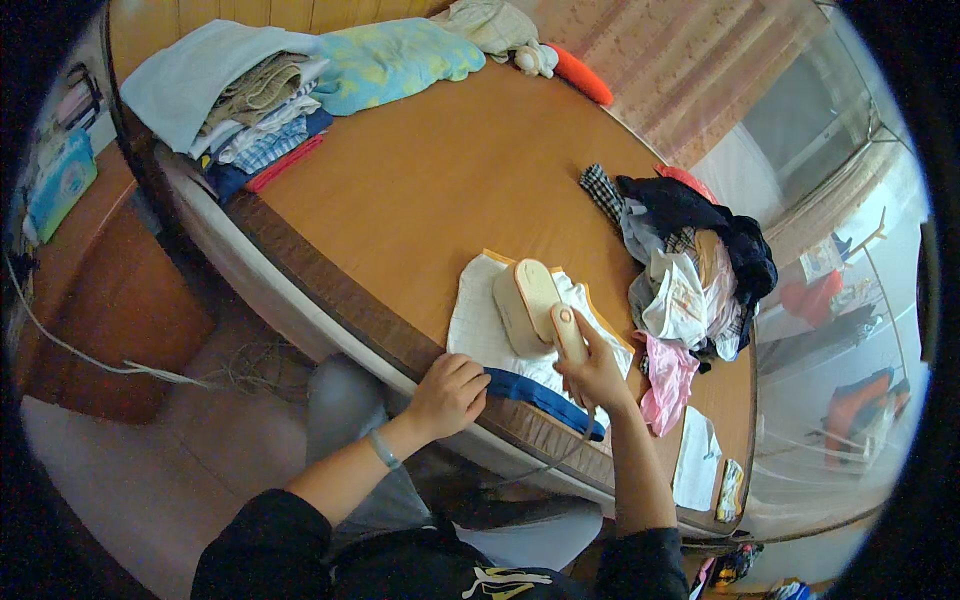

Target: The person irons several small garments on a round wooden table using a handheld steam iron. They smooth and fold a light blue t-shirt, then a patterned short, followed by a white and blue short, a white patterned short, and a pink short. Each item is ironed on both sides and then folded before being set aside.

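Note:
My right hand is wrapped around the handle of a cream handheld garment steamer. The steamer's head rests on or just over a white garment with yellow-orange trim, spread on the bed mat near its front edge; contact cannot be made out. A dark blue band runs along the garment's near side. At the left end of this band, my left hand pinches the cloth with curled fingers. The steamer's cord hangs from below my right hand toward the bed's edge.
A heap of mixed clothes lies to the right, with a pink cloth and a white cloth nearer me. Folded clothes and a blue-yellow pillow are at the far left. A wooden cabinet stands left of the bed.

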Available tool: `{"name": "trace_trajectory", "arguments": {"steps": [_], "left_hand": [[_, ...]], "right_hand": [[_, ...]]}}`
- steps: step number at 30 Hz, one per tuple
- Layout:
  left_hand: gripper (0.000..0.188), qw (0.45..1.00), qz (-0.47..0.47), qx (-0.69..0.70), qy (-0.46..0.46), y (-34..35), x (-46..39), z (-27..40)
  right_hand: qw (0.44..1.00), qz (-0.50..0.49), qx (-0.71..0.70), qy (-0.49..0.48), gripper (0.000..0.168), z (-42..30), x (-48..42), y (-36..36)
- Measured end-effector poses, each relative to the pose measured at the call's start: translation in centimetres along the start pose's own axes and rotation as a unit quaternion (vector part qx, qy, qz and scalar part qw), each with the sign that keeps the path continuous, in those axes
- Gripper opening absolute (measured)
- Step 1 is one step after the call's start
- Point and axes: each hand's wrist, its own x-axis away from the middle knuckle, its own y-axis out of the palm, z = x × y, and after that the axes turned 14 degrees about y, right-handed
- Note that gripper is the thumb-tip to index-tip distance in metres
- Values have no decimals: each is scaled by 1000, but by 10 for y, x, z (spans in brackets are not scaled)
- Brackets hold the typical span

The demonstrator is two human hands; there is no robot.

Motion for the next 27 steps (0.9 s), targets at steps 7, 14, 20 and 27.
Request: {"name": "trace_trajectory", "arguments": {"steps": [7, 14, 20, 27], "left_hand": [[10, 1000, -5, -14, 17, -5, 14, 2], [11, 1000, -31, 5, 0, -5, 9, 3], [14, 999, 1, -29, 23, -3, 15, -1], [14, 999, -8, -29, 13, 0, 15, 3]], "right_hand": [[997, -68, 18, 12, 73, -1, 17, 25], [1000, -27, -4, -1, 76, -20, -33, 31], [997, -60, -9, -50, 74, -10, 0, 32], [999, -27, 22, -25, 72, -16, -7, 47]]}}
